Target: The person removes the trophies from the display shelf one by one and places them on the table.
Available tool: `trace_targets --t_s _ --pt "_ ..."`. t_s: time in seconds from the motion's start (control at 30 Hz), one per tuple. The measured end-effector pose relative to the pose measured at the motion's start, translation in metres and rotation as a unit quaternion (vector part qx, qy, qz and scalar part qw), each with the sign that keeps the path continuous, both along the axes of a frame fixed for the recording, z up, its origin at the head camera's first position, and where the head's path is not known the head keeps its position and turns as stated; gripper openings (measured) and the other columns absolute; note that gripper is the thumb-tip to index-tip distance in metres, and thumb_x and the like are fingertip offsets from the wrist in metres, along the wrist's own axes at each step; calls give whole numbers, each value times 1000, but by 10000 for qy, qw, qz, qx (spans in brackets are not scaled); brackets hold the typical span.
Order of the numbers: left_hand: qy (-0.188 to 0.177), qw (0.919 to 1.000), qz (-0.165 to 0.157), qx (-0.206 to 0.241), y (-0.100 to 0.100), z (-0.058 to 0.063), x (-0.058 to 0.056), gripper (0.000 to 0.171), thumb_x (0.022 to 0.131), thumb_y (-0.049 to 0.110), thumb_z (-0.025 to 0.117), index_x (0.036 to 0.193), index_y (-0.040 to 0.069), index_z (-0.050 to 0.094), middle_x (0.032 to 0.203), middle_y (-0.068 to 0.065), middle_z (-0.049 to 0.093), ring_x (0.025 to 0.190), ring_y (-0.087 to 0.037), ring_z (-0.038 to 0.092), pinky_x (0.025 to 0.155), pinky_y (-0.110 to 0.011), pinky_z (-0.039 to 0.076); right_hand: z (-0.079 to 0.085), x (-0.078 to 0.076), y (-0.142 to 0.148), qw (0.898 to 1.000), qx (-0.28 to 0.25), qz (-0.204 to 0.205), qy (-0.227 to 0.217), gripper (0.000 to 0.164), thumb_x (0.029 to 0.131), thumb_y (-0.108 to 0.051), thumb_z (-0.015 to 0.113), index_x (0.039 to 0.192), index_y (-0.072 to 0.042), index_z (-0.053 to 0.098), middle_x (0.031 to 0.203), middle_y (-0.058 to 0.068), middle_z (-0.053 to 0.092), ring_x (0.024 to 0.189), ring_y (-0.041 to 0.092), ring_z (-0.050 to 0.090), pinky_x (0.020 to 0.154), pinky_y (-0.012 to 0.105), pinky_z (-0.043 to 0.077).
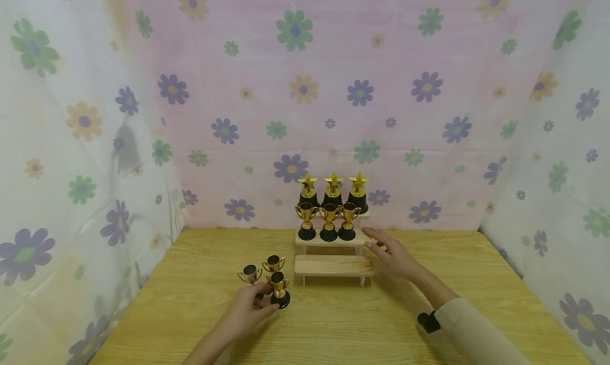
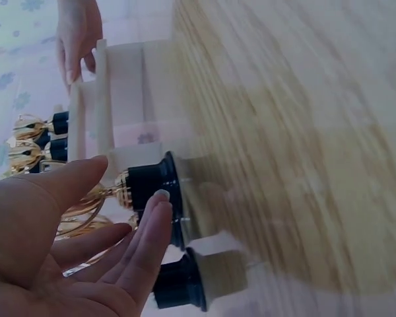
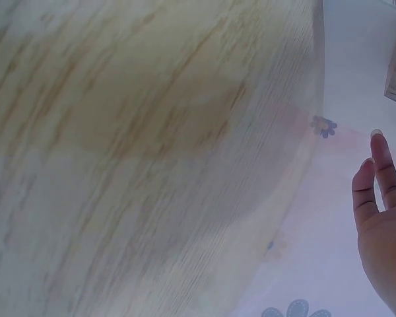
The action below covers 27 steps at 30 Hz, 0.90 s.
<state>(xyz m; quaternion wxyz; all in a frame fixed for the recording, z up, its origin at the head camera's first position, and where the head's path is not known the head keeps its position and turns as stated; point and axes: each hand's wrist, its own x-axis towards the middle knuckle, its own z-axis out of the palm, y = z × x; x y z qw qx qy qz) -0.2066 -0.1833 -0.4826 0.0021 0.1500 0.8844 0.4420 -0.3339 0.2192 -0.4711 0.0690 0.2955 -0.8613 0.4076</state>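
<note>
My left hand [image 1: 248,309] is at a small gold trophy cup [image 1: 278,283] with a black base, its thumb and fingers spread beside the cup. The left wrist view shows the thumb apart from the fingers and one fingertip [image 2: 162,196] over the black base [image 2: 145,185]. Close by stand another gold trophy cup [image 1: 274,263] and a silver trophy cup [image 1: 250,273]. My right hand [image 1: 393,254] is at the right end of a wooden tiered stand [image 1: 333,266], fingers fairly straight, fingertips by the middle tier. In the right wrist view the right hand [image 3: 389,231] is partly cut off.
Three gold star trophies [image 1: 333,187] stand on the top tier, with three gold trophy cups [image 1: 329,216] on the middle tier. Flowered cloth [image 1: 329,89] surrounds the wooden table [image 1: 190,280] at the back and sides.
</note>
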Motion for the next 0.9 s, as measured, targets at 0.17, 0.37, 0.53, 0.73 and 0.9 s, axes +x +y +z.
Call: trace_targets --t_s 0.17,0.37,0.53,0.73,0.9 --pt "64 10000 -10 -51 -4 8 9 45 90 19 80 124 -7 64 122 -30 64 87 -24 71 72 -26 59 0 -2 1 10000 -51 18 31 49 110 -26 50 156 -10 44 159 17 41 120 33 59 94 55 51" --pt "273 9994 32 -208 -7 20 18 25 92 21 78 106 2 71 105 -13 71 81 -14 68 70 -22 56 -2 -2 1 10000 -18 5 15 49 110 -27 50 156 -10 44 159 17 41 120 33 60 94 53 51" --pt "546 9985 38 -42 -8 33 22 17 93 23 77 95 6 71 91 1 70 79 -9 66 70 -24 57 -1 0 1 10000 -6 -17 2 49 110 -27 50 156 -10 44 159 17 41 118 32 60 93 53 52" --pt "708 9972 187 151 -3 46 27 14 93 22 78 101 12 72 97 0 69 82 -8 68 73 -26 58 -1 -1 0 10000 21 -13 75 49 110 -26 50 155 -10 44 159 17 42 118 31 61 92 51 52" --pt "870 9951 423 199 11 55 31 21 91 17 79 111 13 71 103 0 69 83 -6 68 74 -26 59 -1 0 -1 9999 20 -16 102 48 110 -25 49 155 -9 44 159 17 42 119 31 60 93 50 52"
